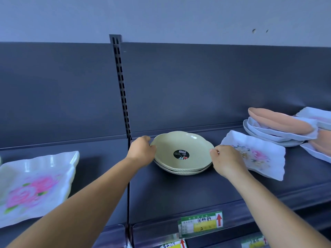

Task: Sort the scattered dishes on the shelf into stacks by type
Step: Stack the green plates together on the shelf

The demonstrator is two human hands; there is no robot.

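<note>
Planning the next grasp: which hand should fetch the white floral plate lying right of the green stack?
Right. The right hand is at the green stack's right rim, right next to the white floral plate. The left hand is on the far rim.

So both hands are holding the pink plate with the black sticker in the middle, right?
Not quite: the plate is pale green, not pink. The head view shows the left hand and right hand holding its rim, black sticker in the middle.
</note>
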